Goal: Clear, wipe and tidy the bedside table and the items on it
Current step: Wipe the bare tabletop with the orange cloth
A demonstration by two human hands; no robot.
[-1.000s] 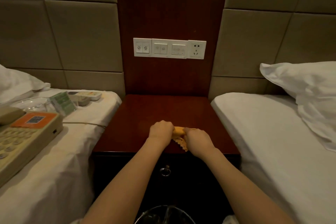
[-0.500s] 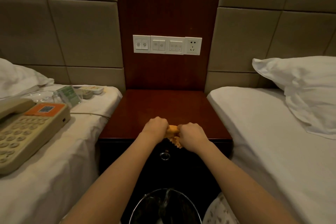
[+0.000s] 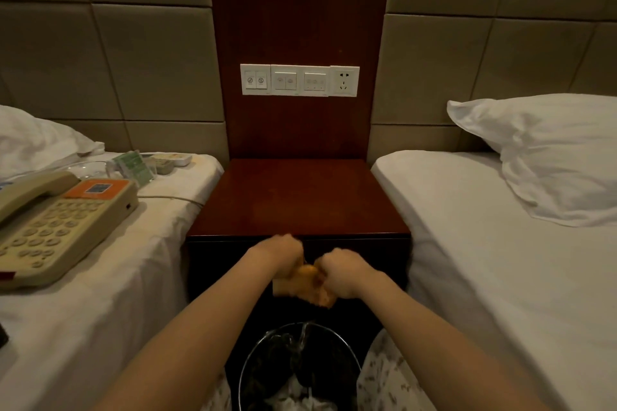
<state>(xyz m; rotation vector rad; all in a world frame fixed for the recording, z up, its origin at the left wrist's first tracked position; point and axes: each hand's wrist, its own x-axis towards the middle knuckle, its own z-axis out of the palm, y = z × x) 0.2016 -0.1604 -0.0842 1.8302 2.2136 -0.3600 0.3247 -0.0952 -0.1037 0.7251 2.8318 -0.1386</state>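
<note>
The dark red bedside table (image 3: 297,197) stands between two beds with nothing on its top. My left hand (image 3: 282,252) and my right hand (image 3: 340,269) are both closed on an orange cloth (image 3: 309,287), held in front of the table's front edge, over a bin (image 3: 297,370). The cloth hangs bunched between my fists. On the left bed lie a beige telephone (image 3: 56,223), a green card (image 3: 132,165), a glass dish (image 3: 88,168) and a remote control (image 3: 170,160).
The bin with a dark liner sits on the floor below my hands. White beds flank the table, with a pillow (image 3: 547,150) on the right one. A phone cord (image 3: 170,198) runs toward the table. A switch panel (image 3: 298,80) is on the wall.
Both hands have pulled the cloth off the table top, back and down past the front edge, to above the bin. The view has dropped and moved back.
</note>
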